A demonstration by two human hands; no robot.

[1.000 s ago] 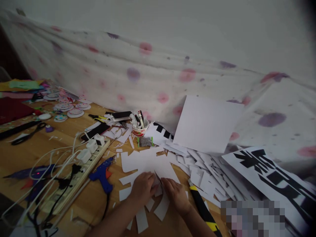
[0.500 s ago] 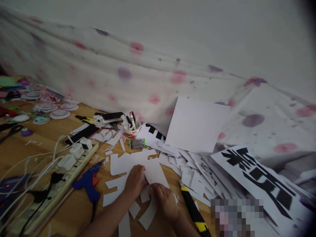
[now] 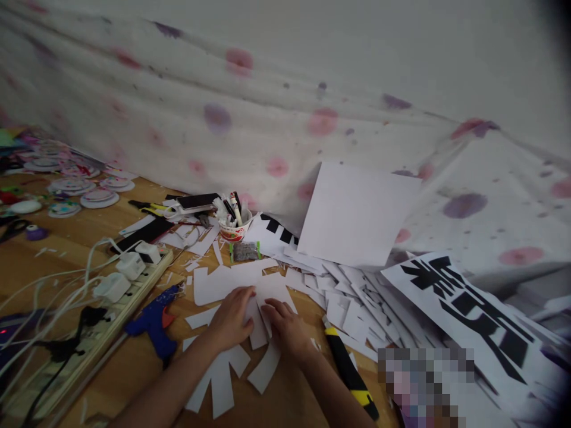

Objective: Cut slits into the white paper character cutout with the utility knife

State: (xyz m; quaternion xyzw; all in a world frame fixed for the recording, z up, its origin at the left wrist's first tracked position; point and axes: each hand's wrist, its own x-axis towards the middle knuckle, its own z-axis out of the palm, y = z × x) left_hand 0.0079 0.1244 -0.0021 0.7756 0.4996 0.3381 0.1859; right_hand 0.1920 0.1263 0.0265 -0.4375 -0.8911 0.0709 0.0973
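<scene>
A large cut-out shape of white card (image 3: 223,284) lies flat on the wooden table in front of me, with several white strips fanning out below it. My left hand (image 3: 232,318) rests on this card, its fingers stretched forward and the thumb apart. Opposite it, my right hand (image 3: 288,327) lies with fingers extended over the card's right part. Between both hands runs a narrow white strip (image 3: 256,324), partly covered by the fingers. A curved white piece (image 3: 264,368) sits just below my right hand. Neither hand visibly grips anything.
Left are a blue glue gun (image 3: 154,324) and a power strip (image 3: 147,279) with chargers and cables. A black-and-yellow utility knife (image 3: 348,368) lies right, near piled white offcuts (image 3: 352,309) and a printed sheet (image 3: 468,315). A pen cup (image 3: 234,229) stands behind.
My hands have spread slightly apart, and their fingers now lie flatter on the white card. Strips below my left hand have shifted. The whole view has moved a little.
</scene>
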